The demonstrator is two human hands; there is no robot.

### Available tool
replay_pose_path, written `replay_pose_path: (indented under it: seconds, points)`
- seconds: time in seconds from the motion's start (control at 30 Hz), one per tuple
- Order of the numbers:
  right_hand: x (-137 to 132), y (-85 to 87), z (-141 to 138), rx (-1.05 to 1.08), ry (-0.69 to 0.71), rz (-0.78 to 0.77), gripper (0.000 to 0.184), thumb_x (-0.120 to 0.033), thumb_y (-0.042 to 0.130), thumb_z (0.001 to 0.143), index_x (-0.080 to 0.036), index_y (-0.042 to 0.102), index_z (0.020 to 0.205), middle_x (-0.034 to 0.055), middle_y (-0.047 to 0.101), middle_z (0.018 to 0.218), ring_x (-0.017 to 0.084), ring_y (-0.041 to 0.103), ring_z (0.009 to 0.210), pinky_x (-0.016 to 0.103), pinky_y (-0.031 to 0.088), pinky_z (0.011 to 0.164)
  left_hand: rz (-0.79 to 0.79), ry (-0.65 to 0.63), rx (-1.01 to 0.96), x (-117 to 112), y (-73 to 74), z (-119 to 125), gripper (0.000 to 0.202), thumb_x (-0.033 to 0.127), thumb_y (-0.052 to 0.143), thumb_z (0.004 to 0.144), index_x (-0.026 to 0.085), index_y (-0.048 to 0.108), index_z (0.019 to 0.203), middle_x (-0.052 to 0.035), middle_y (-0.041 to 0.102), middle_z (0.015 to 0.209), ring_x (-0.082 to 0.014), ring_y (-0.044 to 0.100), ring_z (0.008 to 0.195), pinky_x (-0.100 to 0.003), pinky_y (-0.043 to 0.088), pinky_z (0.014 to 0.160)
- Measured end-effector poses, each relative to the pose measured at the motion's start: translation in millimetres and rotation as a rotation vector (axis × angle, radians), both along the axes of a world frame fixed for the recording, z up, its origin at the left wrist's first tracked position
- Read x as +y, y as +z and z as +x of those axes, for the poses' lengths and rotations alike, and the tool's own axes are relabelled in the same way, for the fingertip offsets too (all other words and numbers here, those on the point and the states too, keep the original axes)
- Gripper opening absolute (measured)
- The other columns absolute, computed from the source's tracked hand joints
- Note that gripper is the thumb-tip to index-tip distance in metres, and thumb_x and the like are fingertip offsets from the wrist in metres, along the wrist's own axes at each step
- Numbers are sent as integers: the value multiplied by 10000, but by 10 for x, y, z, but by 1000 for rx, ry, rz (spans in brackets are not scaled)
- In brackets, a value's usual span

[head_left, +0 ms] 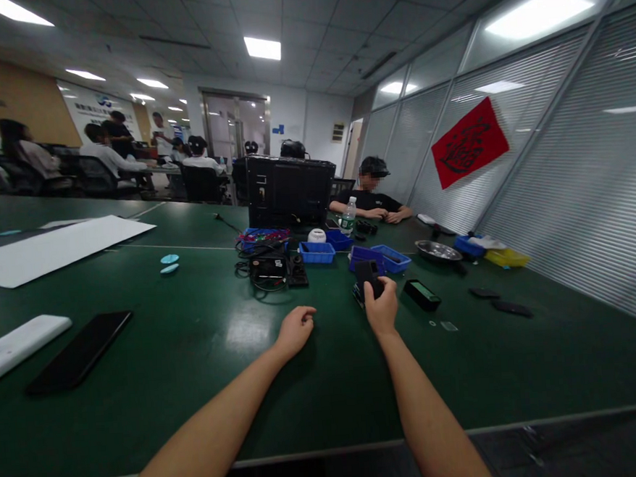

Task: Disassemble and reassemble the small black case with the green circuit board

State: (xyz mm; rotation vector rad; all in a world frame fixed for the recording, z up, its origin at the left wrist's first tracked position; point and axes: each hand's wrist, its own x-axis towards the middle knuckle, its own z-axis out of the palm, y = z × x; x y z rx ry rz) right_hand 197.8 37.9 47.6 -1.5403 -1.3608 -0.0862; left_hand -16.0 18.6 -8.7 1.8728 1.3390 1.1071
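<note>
My right hand (382, 307) grips a small black box-shaped device (366, 273), tilted upright above the table, fingers wrapped round its right side. Just below and left of that device, a partly hidden dark object (357, 294) lies on the table. A black case with a green inside (422, 294) lies right of my right hand. My left hand (296, 331) rests on the green table (328, 390), loosely curled, one finger stretched out to the right. Nothing shows in it.
Blue bins (317, 252), a cable-tangled black device (268, 267) and a water bottle (348, 216) stand ahead, before a monitor (291, 191). A metal bowl (439, 250) lies right; a black slab (80, 351) lies left. A person (372, 191) sits across the table.
</note>
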Motion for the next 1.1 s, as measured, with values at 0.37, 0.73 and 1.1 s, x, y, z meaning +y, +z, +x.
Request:
replay_pose_path:
  seconds: [0.37,0.73,1.1]
  points:
    - [61,-327,-366,569,836,-712,239,-371,465,716,-155,545,653,-37,495,505,92,447,425,201,368,417,182,8,58,-57,76,24,799,97,574,590,205,283,1327,-61,368,1342,-194,364,1198,-337,295,1017]
    - [149,-284,-211,-95,288,-461,260,-286,383,789,-186,607,703,7,593,578,145,554,599,228,383,603,101,-53,36,-104,113,21,531,298,557,733,226,415,1240,-52,517,1205,-175,493,1047,-342,364,941]
    - [114,-135,56,-327,-111,-375,406,-422,407,816,-168,516,1112,131,533,1081,262,457,1007,340,336,819,63,27,86,-99,119,14,602,329,618,677,208,426,1235,-63,493,1232,-208,459,1104,-352,347,956]
